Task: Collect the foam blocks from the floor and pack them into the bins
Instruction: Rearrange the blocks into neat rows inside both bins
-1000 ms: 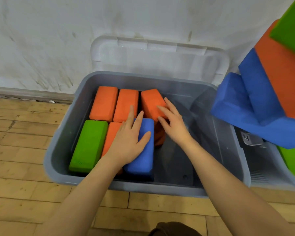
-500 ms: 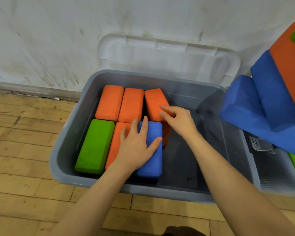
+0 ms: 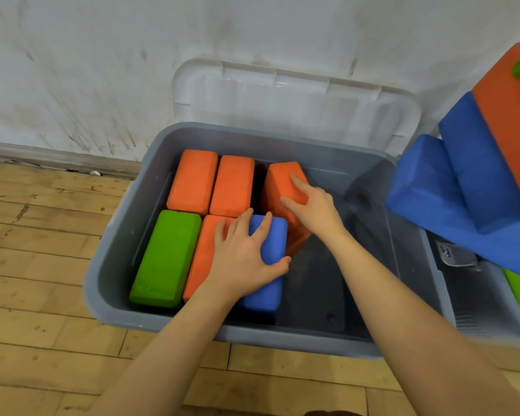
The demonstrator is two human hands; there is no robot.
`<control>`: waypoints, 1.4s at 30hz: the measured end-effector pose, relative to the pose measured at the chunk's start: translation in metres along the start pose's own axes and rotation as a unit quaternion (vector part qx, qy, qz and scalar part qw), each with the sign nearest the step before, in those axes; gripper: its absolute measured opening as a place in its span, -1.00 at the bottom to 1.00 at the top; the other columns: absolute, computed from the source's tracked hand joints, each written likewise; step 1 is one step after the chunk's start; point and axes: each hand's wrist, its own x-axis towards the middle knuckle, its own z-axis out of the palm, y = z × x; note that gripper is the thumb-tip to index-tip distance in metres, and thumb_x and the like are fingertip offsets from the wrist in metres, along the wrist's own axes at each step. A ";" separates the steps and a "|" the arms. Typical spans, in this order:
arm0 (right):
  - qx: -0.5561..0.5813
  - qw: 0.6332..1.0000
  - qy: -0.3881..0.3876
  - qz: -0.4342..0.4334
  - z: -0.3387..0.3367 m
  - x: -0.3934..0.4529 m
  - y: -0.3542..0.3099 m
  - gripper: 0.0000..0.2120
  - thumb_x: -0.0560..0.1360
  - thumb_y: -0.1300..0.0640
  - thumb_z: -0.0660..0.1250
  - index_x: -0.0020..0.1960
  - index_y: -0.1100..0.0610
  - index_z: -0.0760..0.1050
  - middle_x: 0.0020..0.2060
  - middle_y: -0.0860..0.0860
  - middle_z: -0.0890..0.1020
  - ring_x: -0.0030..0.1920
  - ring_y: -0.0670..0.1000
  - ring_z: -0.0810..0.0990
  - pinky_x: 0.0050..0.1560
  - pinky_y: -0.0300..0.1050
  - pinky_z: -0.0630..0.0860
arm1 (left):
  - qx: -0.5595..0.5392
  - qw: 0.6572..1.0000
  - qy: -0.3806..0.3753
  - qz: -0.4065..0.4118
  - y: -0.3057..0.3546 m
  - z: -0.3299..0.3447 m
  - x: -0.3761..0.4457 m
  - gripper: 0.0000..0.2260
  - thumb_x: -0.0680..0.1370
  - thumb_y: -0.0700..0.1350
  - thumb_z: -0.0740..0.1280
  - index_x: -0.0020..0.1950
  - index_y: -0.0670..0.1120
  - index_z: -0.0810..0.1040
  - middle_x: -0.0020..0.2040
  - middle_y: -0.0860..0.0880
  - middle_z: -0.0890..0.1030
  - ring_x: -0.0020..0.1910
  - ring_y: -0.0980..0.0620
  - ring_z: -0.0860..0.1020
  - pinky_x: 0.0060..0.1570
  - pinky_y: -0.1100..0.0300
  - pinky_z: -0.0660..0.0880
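You are packing, not collecting; your left hand (image 3: pixel 246 259) is lying flat, fingers straight, pressing the blue block (image 3: pixel 267 265) inside the grey bin (image 3: pixel 114 265); your right hand (image 3: pixel 312 205), fingers curling, is gripping the tilted orange block (image 3: pixel 282 181) just behind; next, probably seating it level beside its row.

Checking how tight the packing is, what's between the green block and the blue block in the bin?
One orange block, partly under the left hand, seen in the head view.
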 end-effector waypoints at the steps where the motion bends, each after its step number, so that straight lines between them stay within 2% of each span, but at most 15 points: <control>1: 0.013 1.000 0.013 0.001 -0.001 -0.003 0.002 -0.42 0.46 -0.17 0.32 0.45 -0.16 0.26 0.26 0.13 0.47 0.31 0.13 0.41 0.26 0.08 0.40 | -0.008 1.000 0.002 0.006 0.001 0.000 0.000 -0.21 0.30 0.35 0.07 0.43 -0.04 0.36 0.41 -0.28 0.33 0.40 -0.16 0.31 0.31 -0.16 0.15; 5: 0.019 0.998 0.056 0.007 -0.004 -0.019 0.008 -0.45 0.49 -0.16 0.29 0.44 -0.18 0.26 0.22 0.10 0.46 0.27 0.12 0.41 0.23 0.10 0.41 | -0.010 0.999 0.004 0.051 0.006 0.000 -0.005 -0.36 0.31 0.21 0.18 0.25 -0.14 0.55 0.30 -0.26 0.47 0.16 -0.28 0.52 0.17 -0.16 0.36; 10: 0.011 0.997 0.081 0.013 -0.017 -0.022 0.014 -0.47 0.48 -0.17 0.28 0.43 -0.21 0.27 0.27 0.06 0.46 0.29 0.10 0.41 0.20 0.07 0.42 | -0.094 0.993 -0.014 0.073 0.012 0.003 -0.007 -0.40 0.32 0.12 0.19 0.25 -0.19 0.54 0.41 -0.24 0.35 0.30 -0.39 0.37 0.20 -0.28 0.37; 13: -0.018 0.996 0.081 0.012 -0.024 -0.028 0.018 -0.47 0.49 -0.19 0.25 0.43 -0.24 0.23 0.27 0.02 0.45 0.28 0.08 0.41 0.14 0.09 0.44 | -0.119 0.989 -0.022 0.080 0.015 0.001 -0.006 -0.40 0.34 0.09 0.20 0.29 -0.22 0.51 0.45 -0.25 0.28 0.38 -0.32 0.28 0.33 -0.20 0.29; 17: -0.021 0.995 0.095 0.002 -0.035 -0.034 0.026 -0.48 0.50 -0.19 0.23 0.43 -0.26 0.21 0.31 0.00 0.42 0.28 0.07 0.41 0.14 0.10 0.44 | -0.138 0.986 -0.042 0.086 0.025 -0.003 -0.005 -0.41 0.36 0.01 0.30 0.37 -0.14 0.43 0.53 -0.11 0.12 0.48 -0.22 0.12 0.38 -0.13 0.23; 19: -0.023 0.995 0.094 -0.001 -0.044 -0.032 0.028 -0.49 0.52 -0.16 0.24 0.44 -0.24 0.22 0.31 0.00 0.41 0.28 0.07 0.41 0.13 0.05 0.42 | -0.139 0.986 -0.028 0.090 0.026 -0.008 -0.003 -0.43 0.36 0.00 0.32 0.35 -0.17 0.46 0.51 -0.15 0.16 0.46 -0.24 0.17 0.38 -0.12 0.24; 21: -0.063 0.995 0.079 -0.021 -0.050 -0.030 0.028 -0.50 0.53 -0.14 0.23 0.45 -0.23 0.22 0.33 0.00 0.39 0.29 0.07 0.39 0.12 0.03 0.39 | -0.140 0.987 0.024 0.077 0.023 -0.015 0.005 -0.40 0.33 0.06 0.26 0.27 -0.24 0.51 0.43 -0.28 0.29 0.37 -0.28 0.32 0.36 -0.05 0.24; 23: -0.104 0.992 0.051 -0.039 -0.047 -0.032 0.030 -0.49 0.54 -0.13 0.22 0.45 -0.23 0.20 0.36 0.02 0.34 0.32 0.09 0.37 0.16 0.05 0.39 | -0.106 0.992 0.022 0.070 0.018 -0.015 0.015 -0.35 0.33 0.12 0.18 0.27 -0.28 0.51 0.39 -0.35 0.33 0.34 -0.30 0.35 0.35 -0.01 0.19; 27: -0.081 0.997 0.014 0.004 -0.028 -0.039 0.039 -0.48 0.55 -0.17 0.18 0.47 -0.26 0.12 0.42 0.04 0.24 0.36 0.14 0.33 0.19 0.11 0.37 | 0.020 0.995 -0.061 0.071 0.015 0.012 0.019 -0.40 0.37 0.08 0.25 0.26 -0.31 0.50 0.32 -0.41 0.38 0.24 -0.46 0.40 0.25 -0.26 0.31; 29: -0.074 0.997 0.013 0.015 -0.026 -0.039 0.040 -0.46 0.54 -0.21 0.17 0.47 -0.27 0.09 0.42 0.03 0.22 0.35 0.14 0.34 0.20 0.12 0.38 | 0.096 0.991 -0.072 0.057 0.016 0.016 0.018 -0.44 0.36 0.10 0.24 0.21 -0.25 0.56 0.26 -0.36 0.48 0.17 -0.44 0.47 0.10 -0.26 0.43; 31: -0.089 0.996 -0.003 0.018 -0.025 -0.038 0.038 -0.43 0.53 -0.24 0.16 0.48 -0.29 0.05 0.42 0.04 0.20 0.34 0.16 0.36 0.22 0.14 0.39 | 0.147 0.985 -0.065 0.058 0.019 0.013 0.018 -0.43 0.42 0.18 0.15 0.24 -0.16 0.56 0.29 -0.27 0.49 0.22 -0.38 0.46 0.10 -0.25 0.43; 34: -0.096 0.995 -0.014 0.016 -0.023 -0.040 0.033 -0.42 0.52 -0.27 0.15 0.47 -0.32 0.01 0.43 0.06 0.19 0.33 0.19 0.37 0.23 0.15 0.40 | 0.130 0.987 -0.075 0.053 0.019 0.009 0.010 -0.32 0.44 0.32 0.13 0.43 -0.06 0.36 0.46 -0.22 0.28 0.37 -0.36 0.29 0.28 -0.23 0.23; 36: -0.081 0.996 -0.006 0.025 -0.025 -0.043 0.030 -0.42 0.52 -0.26 0.17 0.47 -0.29 0.05 0.44 0.05 0.18 0.33 0.18 0.38 0.22 0.13 0.40 | 0.161 0.980 -0.081 0.085 0.014 0.009 0.006 -0.19 0.42 0.41 0.13 0.53 -0.01 0.11 0.54 -0.19 0.04 0.44 -0.32 0.16 0.37 -0.18 0.08; 38: -0.069 0.997 0.015 0.039 -0.027 -0.050 0.030 -0.45 0.53 -0.25 0.16 0.47 -0.25 0.11 0.48 0.05 0.10 0.36 0.16 0.35 0.23 0.14 0.38 | 0.194 0.966 -0.145 0.087 0.008 0.006 0.004 -0.05 0.36 0.47 0.17 0.55 0.03 -0.15 0.54 -0.15 -0.21 0.50 -0.25 -0.01 0.42 -0.12 -0.10; 42: -0.077 0.995 -0.020 0.054 -0.025 -0.070 0.038 -0.44 0.53 -0.27 0.11 0.48 -0.27 0.04 0.53 0.04 -0.14 0.43 0.19 0.25 0.28 0.16 0.35 | 0.217 0.952 -0.172 0.129 0.005 0.006 0.008 0.11 0.28 0.48 0.26 0.53 -0.02 -0.29 0.51 -0.17 -0.33 0.49 -0.27 -0.20 0.42 -0.16 -0.22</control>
